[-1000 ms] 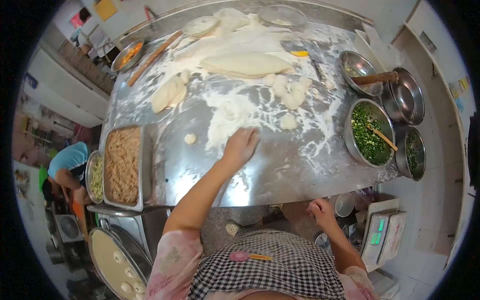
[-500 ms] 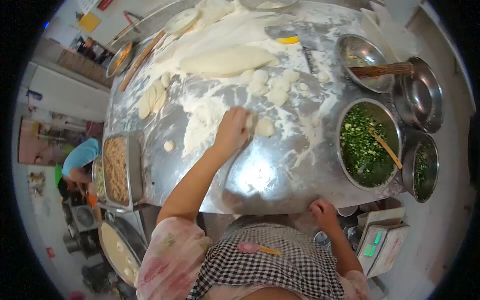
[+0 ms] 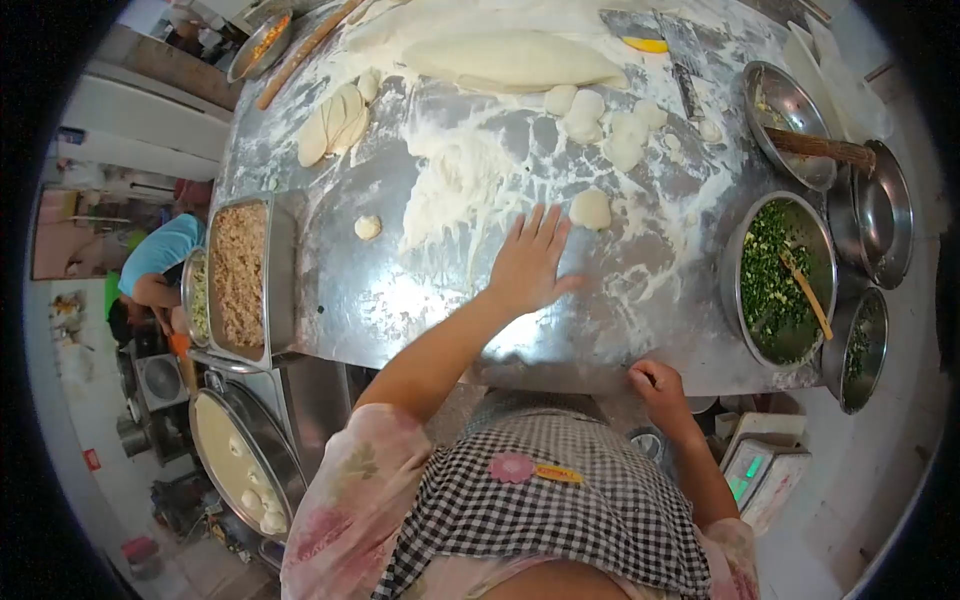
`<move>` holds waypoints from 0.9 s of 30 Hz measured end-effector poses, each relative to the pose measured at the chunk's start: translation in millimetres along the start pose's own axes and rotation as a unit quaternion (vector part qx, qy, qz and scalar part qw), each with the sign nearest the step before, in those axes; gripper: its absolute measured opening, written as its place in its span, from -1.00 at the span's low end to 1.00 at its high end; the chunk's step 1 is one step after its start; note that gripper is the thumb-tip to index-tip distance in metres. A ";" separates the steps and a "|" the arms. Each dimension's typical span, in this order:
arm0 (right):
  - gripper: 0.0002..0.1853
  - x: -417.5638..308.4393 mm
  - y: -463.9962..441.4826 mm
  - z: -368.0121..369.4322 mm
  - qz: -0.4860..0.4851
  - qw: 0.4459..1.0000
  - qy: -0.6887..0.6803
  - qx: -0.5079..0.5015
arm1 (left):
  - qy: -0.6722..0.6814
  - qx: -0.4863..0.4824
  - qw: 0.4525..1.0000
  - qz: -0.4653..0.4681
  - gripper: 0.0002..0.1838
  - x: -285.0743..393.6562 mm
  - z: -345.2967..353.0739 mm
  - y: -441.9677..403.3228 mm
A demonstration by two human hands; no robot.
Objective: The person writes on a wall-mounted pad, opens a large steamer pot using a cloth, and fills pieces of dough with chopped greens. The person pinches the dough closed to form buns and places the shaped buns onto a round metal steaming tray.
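My left hand lies flat on the floured metal table, palm down with its fingers spread and nothing in it. Just beyond its fingertips, to the right, is a small round dough piece. My right hand rests at the table's front edge, fingers curled, with no object showing in it. Another small dough ball sits to the left. Farther back are a long dough mass, a folded dough lump and several flattened dough pieces.
A tray of filling stands at the left edge. On the right are a bowl of chopped greens, a bowl with a wooden-handled tool and more metal bowls. A scale is below. A co-worker bends over at far left.
My left hand was curled beside the small dough piece; it has opened flat and drawn slightly back from it. The view has shifted. My right hand has stayed curled at the front edge.
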State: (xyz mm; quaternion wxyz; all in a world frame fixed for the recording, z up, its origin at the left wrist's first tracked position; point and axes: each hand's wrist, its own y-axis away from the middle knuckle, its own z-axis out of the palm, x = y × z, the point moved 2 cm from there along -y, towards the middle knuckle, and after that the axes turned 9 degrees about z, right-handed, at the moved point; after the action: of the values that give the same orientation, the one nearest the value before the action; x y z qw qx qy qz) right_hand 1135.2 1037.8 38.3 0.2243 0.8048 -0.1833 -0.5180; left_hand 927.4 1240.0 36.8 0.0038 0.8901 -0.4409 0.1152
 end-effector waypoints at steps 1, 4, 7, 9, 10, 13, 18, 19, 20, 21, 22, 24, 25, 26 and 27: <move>-0.85 3.7 4.7 3.4 0.019 1.000 0.003 -0.015 | 0.013 0.018 1.000 -0.001 -0.25 -5.1 8.8 -9.4; -0.83 -0.5 16.0 16.2 -0.012 0.999 0.040 0.002 | 0.044 0.014 0.999 0.008 -0.43 -41.3 26.5 -16.5; -0.74 -2.1 20.4 18.0 0.054 0.998 0.030 -0.022 | 0.082 0.055 0.994 -0.037 -0.58 -23.3 -13.9 -6.1; -0.72 -6.6 21.4 16.1 0.026 0.998 0.055 -0.009 | 0.045 0.082 0.993 0.075 -0.63 2.3 -5.3 17.8; -0.72 -10.5 22.4 12.0 0.015 0.997 0.069 0.000 | 0.067 0.082 0.991 0.087 -0.63 6.9 1.2 27.6; -0.84 -26.1 40.3 -16.6 -0.076 0.977 0.119 0.160 | 0.092 0.086 0.984 0.123 -0.65 0.0 8.5 67.6; -0.84 -67.5 62.4 -122.9 -0.035 0.956 -0.002 0.292 | 0.122 0.183 0.972 0.088 -0.64 8.7 -42.6 49.2; -0.85 -70.4 64.1 -134.1 -0.014 0.950 0.018 0.313 | 0.143 0.223 0.963 0.058 -0.69 -6.9 -35.1 40.2; -0.86 -66.6 61.4 -141.4 -0.075 0.937 0.068 0.333 | 0.116 0.231 0.965 -0.035 -0.71 -30.3 -31.1 38.5; -0.87 -74.5 61.9 -140.5 -0.052 0.950 0.026 0.306 | 0.091 0.237 0.959 -0.125 -0.72 -50.8 -27.5 38.1; -0.87 -71.1 55.3 -134.0 -0.042 0.958 0.018 0.284 | 0.069 0.242 0.944 -0.212 -0.73 -68.8 -28.6 37.5; -0.88 -55.1 43.0 -117.1 -0.014 0.969 0.004 0.245 | 0.083 0.315 0.890 -0.318 -0.77 -96.3 -52.6 33.7; -0.88 -42.5 35.5 -101.1 -0.032 0.979 0.015 0.201 | 0.083 0.308 0.888 -0.331 -0.76 -114.5 -51.0 32.6; -0.88 -34.0 23.5 -83.4 -0.053 0.986 0.027 0.156 | 0.043 0.279 0.899 -0.335 -0.76 -129.9 -50.6 28.6; -0.86 -29.4 19.4 -69.7 -0.058 0.987 0.050 0.144 | 0.009 0.247 0.910 -0.334 -0.76 -142.0 -48.9 22.5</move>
State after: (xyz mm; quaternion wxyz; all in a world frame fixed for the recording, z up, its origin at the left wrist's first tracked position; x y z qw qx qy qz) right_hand 1186.2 1049.0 96.3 0.0843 0.8631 -0.1978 -0.4569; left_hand 816.8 1342.9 52.6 -0.1738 0.9569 -0.0753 0.2200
